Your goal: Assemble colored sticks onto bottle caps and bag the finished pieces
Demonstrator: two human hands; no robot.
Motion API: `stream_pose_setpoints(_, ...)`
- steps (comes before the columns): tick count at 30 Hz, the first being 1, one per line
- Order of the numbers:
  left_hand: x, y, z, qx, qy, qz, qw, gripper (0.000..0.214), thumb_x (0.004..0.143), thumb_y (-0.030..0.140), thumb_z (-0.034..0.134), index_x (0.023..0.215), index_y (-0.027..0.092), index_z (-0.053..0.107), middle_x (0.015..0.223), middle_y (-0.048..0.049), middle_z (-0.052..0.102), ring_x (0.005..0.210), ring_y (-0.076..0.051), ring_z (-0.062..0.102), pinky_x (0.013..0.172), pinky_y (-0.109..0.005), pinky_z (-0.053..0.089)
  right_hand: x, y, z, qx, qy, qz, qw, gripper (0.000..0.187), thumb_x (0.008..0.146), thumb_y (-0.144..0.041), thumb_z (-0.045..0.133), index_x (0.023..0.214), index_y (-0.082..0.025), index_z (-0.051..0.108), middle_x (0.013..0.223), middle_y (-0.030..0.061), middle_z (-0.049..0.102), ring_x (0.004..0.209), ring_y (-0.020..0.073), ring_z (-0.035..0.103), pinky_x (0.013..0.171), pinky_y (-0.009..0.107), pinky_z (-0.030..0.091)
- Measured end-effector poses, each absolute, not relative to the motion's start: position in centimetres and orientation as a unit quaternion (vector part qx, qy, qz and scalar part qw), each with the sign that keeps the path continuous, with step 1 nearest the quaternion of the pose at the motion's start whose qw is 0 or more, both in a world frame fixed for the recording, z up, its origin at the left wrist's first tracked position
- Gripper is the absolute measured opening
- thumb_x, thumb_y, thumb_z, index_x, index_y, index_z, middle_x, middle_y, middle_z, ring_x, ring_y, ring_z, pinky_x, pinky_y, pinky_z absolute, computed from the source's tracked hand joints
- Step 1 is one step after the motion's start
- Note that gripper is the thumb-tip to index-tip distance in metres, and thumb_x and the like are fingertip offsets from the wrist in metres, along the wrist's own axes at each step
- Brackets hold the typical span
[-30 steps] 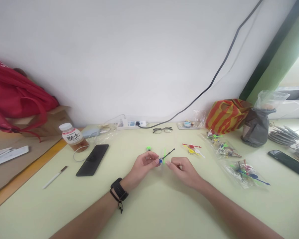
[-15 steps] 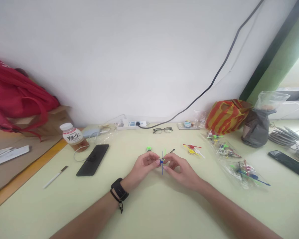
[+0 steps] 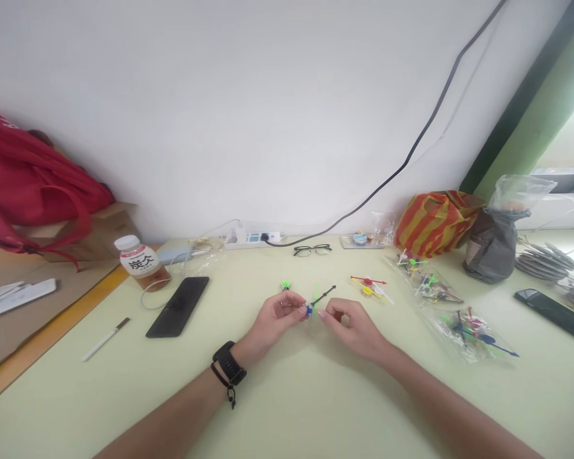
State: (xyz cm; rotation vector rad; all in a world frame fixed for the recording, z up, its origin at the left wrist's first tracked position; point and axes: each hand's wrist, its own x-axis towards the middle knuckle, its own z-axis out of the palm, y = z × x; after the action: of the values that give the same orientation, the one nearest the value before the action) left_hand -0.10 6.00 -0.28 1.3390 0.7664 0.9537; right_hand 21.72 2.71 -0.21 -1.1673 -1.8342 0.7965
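Observation:
Near the middle of the table, my left hand (image 3: 282, 313) pinches a small blue plastic part (image 3: 309, 310) between thumb and fingers. My right hand (image 3: 349, 322) is just to its right with fingers curled and thumb against the index finger; whether anything is between those tips is too small to tell. Behind the fingertips lie a black arrow-shaped plastic piece (image 3: 326, 294) and a light green piece (image 3: 316, 296). A small green part (image 3: 286, 285) rests beyond my left hand. To the right are red, yellow and white arrow-shaped pieces (image 3: 369, 287).
Clear bags of coloured pieces (image 3: 476, 335) lie at the right. A phone (image 3: 178, 307), a drink bottle (image 3: 141, 262) and a white-and-brown stick (image 3: 106, 339) are at the left. Glasses (image 3: 312, 250) and a power strip (image 3: 253, 240) sit by the wall, near a striped bag (image 3: 437, 223).
The thin blue stick that stood upright between my hands no longer shows clearly. My right hand has drawn slightly right and its fingers have curled in, uncovering more of the black piece.

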Motion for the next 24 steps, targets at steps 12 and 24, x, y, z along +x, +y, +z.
stream_pose_setpoints(12,-0.1,5.8,0.1,0.593,0.327,0.414,0.609,0.021,0.086,0.034,0.08,0.097,0.018,0.07,0.097,-0.0039,0.069,0.095,-0.018,0.068,0.089,-0.031,0.054,21.6,2.2,-0.5,-0.415,-0.744,0.331,0.407,0.031,0.096,-0.025,0.059,0.126,-0.027,0.057,0.109,0.0039,0.069,0.081,0.0153,0.064,0.075,0.03,0.055)
stream_pose_setpoints(24,0.4,5.7,-0.5,0.671,0.347,0.378,0.536,0.025,0.096,0.042,0.066,0.103,0.018,0.072,0.1,-0.0088,0.074,0.094,-0.022,0.07,0.087,-0.036,0.057,21.8,2.2,-0.3,-0.418,-0.824,0.159,0.349,0.009,0.09,-0.017,0.05,0.082,-0.021,0.049,0.075,-0.0006,0.058,0.067,0.0146,0.05,0.064,0.027,0.037)
